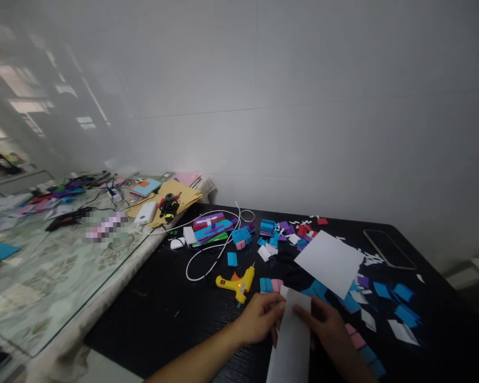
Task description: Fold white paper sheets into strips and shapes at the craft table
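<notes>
A long white strip of folded paper [292, 340] is held between both hands at the bottom middle, over the black table. My left hand [261, 317] pinches its left edge near the top. On the right edge, my right hand [323, 322] has its thumb lying across the paper's face; its other fingers are partly hidden behind. Just beyond the left hand lie small blue and pink folded pieces [271, 285]. A yellow glue gun [239, 284] with a small orange light rests to their left. Pink and blue folded pieces [363, 348] lie beside the right forearm.
A white sheet [330, 261] covers part of the table, with paper scraps [403, 314] around it. A phone-like frame [389, 249] lies far right. Stacked coloured paper [213, 229] and a white cable [191, 268] lie at the back. A glass-topped table [64, 287] adjoins on the left.
</notes>
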A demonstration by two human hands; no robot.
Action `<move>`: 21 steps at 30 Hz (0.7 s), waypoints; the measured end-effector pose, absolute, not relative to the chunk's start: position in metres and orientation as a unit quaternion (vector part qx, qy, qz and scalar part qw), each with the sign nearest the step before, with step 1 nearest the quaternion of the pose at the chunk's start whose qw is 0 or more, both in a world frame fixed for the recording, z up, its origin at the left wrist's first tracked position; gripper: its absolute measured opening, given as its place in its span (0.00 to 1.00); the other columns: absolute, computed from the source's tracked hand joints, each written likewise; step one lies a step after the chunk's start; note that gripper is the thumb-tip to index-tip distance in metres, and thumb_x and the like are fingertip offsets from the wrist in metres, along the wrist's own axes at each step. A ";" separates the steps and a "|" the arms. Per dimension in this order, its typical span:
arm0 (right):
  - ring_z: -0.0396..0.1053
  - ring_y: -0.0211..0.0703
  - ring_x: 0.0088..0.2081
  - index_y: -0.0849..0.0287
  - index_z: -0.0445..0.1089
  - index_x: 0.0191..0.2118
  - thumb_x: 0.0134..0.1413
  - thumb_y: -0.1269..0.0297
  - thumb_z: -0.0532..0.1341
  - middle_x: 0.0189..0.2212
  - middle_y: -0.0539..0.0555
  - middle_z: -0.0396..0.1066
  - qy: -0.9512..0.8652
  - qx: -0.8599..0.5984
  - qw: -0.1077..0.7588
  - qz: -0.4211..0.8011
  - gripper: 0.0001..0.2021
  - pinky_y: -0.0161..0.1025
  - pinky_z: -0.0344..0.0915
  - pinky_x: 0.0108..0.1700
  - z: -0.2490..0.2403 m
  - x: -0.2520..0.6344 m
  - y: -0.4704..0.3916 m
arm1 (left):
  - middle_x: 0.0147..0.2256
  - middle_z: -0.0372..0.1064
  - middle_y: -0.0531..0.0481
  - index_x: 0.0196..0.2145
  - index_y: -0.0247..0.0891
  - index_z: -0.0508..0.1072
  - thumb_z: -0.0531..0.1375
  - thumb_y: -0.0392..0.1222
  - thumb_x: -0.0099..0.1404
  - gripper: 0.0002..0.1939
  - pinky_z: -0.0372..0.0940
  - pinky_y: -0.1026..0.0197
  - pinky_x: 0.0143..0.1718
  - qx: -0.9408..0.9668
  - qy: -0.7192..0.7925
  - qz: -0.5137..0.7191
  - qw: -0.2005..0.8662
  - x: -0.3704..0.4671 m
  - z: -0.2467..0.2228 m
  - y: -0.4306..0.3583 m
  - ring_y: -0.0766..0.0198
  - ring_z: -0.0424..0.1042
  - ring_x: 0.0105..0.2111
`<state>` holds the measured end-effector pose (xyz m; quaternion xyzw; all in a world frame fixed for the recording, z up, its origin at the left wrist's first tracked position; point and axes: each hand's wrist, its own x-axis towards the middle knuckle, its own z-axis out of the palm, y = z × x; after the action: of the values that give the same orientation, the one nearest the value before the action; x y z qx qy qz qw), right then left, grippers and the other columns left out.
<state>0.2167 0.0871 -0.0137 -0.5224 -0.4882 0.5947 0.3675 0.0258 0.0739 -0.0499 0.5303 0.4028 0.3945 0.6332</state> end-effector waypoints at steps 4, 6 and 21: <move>0.69 0.45 0.25 0.59 0.76 0.30 0.41 0.46 0.74 0.24 0.52 0.73 -0.491 -0.529 0.364 0.589 0.21 0.37 0.63 0.22 -0.016 0.217 0.085 | 0.23 0.67 0.52 0.35 0.35 0.71 0.57 0.77 0.62 0.36 0.61 0.65 0.17 0.537 0.398 0.387 0.634 0.026 -0.046 0.074 0.66 0.68 0.17; 0.68 0.45 0.24 0.59 0.75 0.30 0.41 0.47 0.75 0.23 0.51 0.72 -0.493 -0.521 0.364 0.594 0.20 0.37 0.62 0.21 -0.019 0.218 0.084 | 0.22 0.66 0.53 0.34 0.36 0.69 0.57 0.77 0.62 0.36 0.62 0.65 0.19 0.542 0.396 0.384 0.634 0.026 -0.045 0.074 0.66 0.67 0.17; 0.67 0.45 0.22 0.56 0.72 0.26 0.46 0.46 0.72 0.20 0.50 0.68 -0.491 -0.520 0.351 0.604 0.18 0.41 0.65 0.25 -0.004 0.218 0.074 | 0.21 0.62 0.56 0.35 0.36 0.71 0.52 0.69 0.71 0.30 0.56 0.65 0.21 0.607 0.430 0.387 0.546 0.022 -0.037 0.069 0.69 0.62 0.18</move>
<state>0.2181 0.0735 -0.0043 -0.5203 -0.4913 0.6040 0.3508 0.0221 0.0693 -0.0367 0.6065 0.4299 0.3869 0.5455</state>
